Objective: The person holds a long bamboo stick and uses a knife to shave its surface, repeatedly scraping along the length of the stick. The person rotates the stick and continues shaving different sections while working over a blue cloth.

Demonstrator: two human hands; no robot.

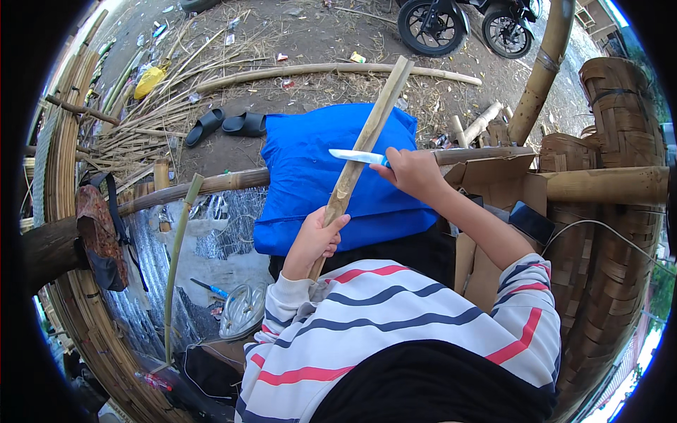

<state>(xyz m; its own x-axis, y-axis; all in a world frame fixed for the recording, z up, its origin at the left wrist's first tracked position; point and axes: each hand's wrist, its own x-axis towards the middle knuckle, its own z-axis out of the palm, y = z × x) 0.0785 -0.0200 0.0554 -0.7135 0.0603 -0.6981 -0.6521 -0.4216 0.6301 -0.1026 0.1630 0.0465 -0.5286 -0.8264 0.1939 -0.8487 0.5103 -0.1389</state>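
My left hand (314, 241) is wrapped round the lower part of a long split bamboo strip (344, 185), which slants up and away to the right over my lap. In my right hand (412, 173) is a knife (356, 156) with a blue handle. Its pale blade points left and lies across the middle of the strip. Beneath both spreads a blue cloth (300, 166) covering my lap. The strip's lower end runs in beside my left sleeve, where it is partly hidden.
A bamboo rail (233, 181) crosses in front. Left are a thin bamboo stick (179, 247), a silvery mat (148, 282) and another blue-handled tool (210, 288). A cardboard box (493, 176), a phone (532, 223) and woven bamboo rolls (613, 240) stand right. Black slippers (206, 127) lie beyond.
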